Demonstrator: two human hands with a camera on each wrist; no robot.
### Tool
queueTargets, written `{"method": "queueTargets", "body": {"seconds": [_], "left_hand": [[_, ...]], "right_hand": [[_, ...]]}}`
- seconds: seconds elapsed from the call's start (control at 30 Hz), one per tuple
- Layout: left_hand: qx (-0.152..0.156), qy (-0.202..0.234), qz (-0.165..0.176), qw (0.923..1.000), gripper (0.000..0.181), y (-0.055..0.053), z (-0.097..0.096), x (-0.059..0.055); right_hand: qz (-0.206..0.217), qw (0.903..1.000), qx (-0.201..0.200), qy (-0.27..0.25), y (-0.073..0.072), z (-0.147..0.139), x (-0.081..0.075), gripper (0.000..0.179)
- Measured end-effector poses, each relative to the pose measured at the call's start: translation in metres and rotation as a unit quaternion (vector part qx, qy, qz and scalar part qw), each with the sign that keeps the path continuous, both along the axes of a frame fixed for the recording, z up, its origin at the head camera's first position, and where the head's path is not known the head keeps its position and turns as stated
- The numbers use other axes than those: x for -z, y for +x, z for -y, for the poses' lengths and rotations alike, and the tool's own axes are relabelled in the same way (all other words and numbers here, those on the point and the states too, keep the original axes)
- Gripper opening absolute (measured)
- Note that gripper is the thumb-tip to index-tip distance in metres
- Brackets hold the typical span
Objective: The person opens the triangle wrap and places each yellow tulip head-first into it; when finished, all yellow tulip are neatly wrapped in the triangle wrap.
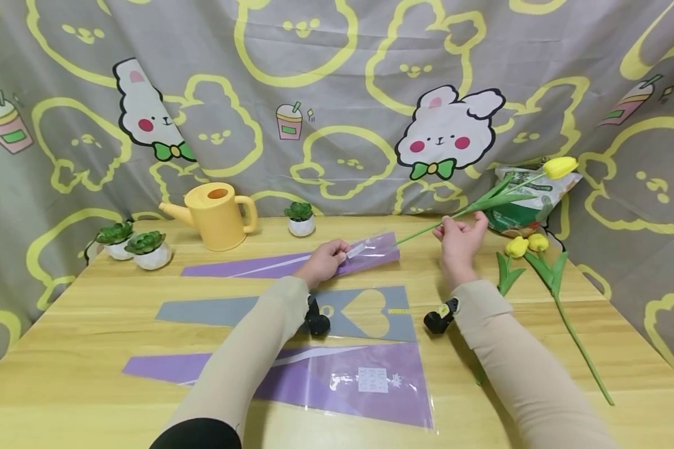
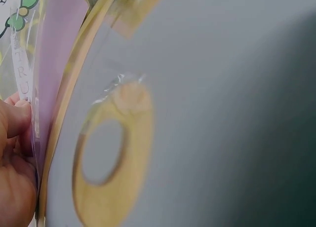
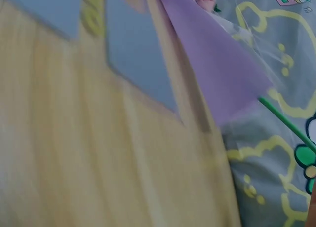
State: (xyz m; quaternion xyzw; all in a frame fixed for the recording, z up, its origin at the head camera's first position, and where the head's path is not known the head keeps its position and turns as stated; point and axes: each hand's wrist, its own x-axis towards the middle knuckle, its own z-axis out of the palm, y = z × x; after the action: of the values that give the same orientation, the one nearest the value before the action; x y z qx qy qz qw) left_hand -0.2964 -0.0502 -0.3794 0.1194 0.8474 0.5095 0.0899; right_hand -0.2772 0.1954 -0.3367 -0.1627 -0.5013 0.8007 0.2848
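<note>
My left hand [image 1: 324, 260] pinches a purple-and-clear flower sleeve [image 1: 258, 268] near its wide end, lifting that end off the table. A white printed strip on the sleeve shows by the fingers in the left wrist view. In my right hand [image 1: 459, 242] is the green stem of a yellow artificial tulip [image 1: 560, 167], gripped between thumb and fingers below the leaves. The bloom points up and right. The stem's lower end meets the sleeve's wide mouth; in the right wrist view the stem [image 3: 286, 119] overlaps the purple edge. Most of my right hand is outside that view.
A grey sleeve with a heart [image 1: 395, 330] and another purple sleeve [image 1: 365, 399] lie in front. More tulips [image 1: 561, 305] lie at right, before a printed bag [image 1: 517, 209]. A yellow watering can [image 1: 216, 218] and small potted succulents [image 1: 301, 221] stand along the back, before a patterned curtain.
</note>
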Motion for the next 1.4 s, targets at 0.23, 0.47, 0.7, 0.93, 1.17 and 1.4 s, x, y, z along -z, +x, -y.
{"method": "queueTargets", "body": {"seconds": [0.23, 0.47, 0.7, 0.93, 1.17, 1.4], "left_hand": [[-0.001, 0.004, -0.004, 1.0, 0.012, -0.001, 0.001, 0.001], [0.005, 0.004, -0.003, 1.0, 0.012, -0.004, 0.0, 0.003], [0.001, 0.004, -0.005, 1.0, 0.012, -0.003, 0.001, 0.003], [0.004, 0.003, -0.009, 0.9999, 0.012, -0.001, 0.0, 0.001], [0.009, -0.01, -0.008, 0.9999, 0.013, -0.001, 0.002, -0.001], [0.013, -0.025, -0.011, 0.9995, 0.012, 0.001, -0.001, -0.002]], "right_hand": [[0.03, 0.9993, -0.021, -0.004, -0.002, 0.022, 0.008, 0.057], [0.05, 0.997, -0.059, -0.008, 0.0, 0.033, 0.012, 0.051], [0.07, 0.9925, -0.099, -0.016, 0.003, 0.043, 0.014, 0.048], [0.11, 0.988, -0.108, -0.001, 0.006, 0.05, 0.017, 0.044], [0.133, 0.9828, -0.113, 0.059, 0.007, 0.055, 0.021, 0.026], [0.19, 0.9625, -0.16, 0.108, 0.008, 0.052, 0.026, 0.014]]}}
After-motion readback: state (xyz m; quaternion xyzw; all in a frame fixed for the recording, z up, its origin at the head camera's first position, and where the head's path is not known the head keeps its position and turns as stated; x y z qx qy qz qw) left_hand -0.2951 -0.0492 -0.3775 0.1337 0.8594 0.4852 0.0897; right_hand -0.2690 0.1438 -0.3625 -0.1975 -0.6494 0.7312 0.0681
